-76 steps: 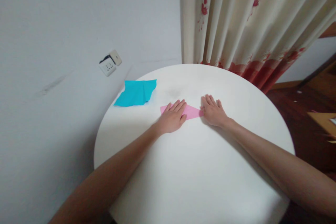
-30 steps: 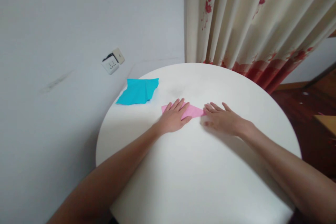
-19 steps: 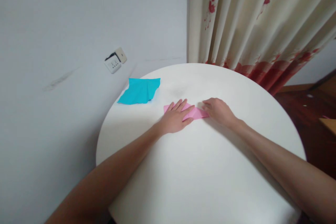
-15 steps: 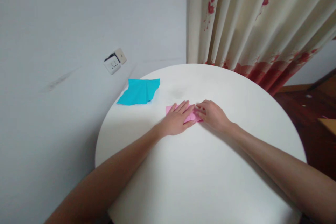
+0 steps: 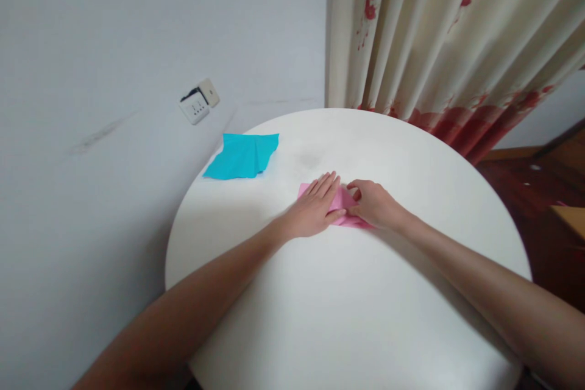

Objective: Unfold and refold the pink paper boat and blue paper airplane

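Note:
A piece of pink paper [image 5: 339,200] with creases lies on the white round table [image 5: 347,304], partly covered by both hands. My left hand [image 5: 315,206] rests flat across its left part, fingers stretched out and thumb pointing right. At the paper's right side, my right hand [image 5: 373,202] is curled, its thumb and fingertips on the sheet and gripping it there. The exact pinch is partly hidden by the fingers. Pink edges show between the hands and below the right one.
A creased sheet of turquoise paper [image 5: 242,156] lies at the table's far left edge. The wall with a socket [image 5: 195,107] borders the table on the left. A cream curtain [image 5: 420,42] with red flowers hangs behind it.
The pink paper now reaches further right and nearer to me, under my right hand. Both hands have shifted slightly right. My left hand's fingers have drawn closer together. The turquoise sheet stays put.

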A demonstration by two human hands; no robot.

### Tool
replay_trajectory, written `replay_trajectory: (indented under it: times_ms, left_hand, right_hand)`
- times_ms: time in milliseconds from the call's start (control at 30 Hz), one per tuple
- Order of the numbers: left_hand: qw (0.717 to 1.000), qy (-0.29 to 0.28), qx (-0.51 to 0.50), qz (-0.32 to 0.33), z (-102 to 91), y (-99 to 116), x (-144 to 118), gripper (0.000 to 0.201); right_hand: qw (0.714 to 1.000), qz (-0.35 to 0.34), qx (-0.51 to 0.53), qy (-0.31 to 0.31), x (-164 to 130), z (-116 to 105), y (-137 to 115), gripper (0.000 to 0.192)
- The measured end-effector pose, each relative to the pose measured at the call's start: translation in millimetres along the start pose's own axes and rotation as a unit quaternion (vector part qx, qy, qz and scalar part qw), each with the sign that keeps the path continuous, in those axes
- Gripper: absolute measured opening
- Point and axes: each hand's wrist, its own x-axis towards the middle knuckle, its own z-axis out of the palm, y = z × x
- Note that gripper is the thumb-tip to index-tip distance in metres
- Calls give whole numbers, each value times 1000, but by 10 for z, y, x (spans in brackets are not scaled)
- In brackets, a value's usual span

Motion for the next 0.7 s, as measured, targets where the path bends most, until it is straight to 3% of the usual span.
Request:
replay_trajectory:
  times_ms: [133, 233, 300, 433, 600, 700]
  left_hand:
    - [1000, 19, 0, 2, 1, -11, -11, 80]
    - [999, 32, -20, -13, -17, 8, -1, 80]
    - [997, 58, -29, -34, -53, 15, 13, 78]
    - [982, 174, -44, -66, -213, -62, 30, 70]
    - [906, 356, -185, -136, -419, -320, 32, 61]
    - [865, 346, -325, -164, -457, -390, 28, 66]
  right_hand:
    - [996, -16, 91, 0, 29, 41, 62, 8]
    - [977, -43, 206, -15, 43, 57, 76, 26]
    - [957, -46, 285, -8, 48, 47, 62, 28]
    - [928, -10, 369, 47, 63, 0, 20, 38]
    - [885, 34, 456, 94, 84, -12, 10, 46]
    - [864, 29, 488, 120, 86, -5, 16, 46]
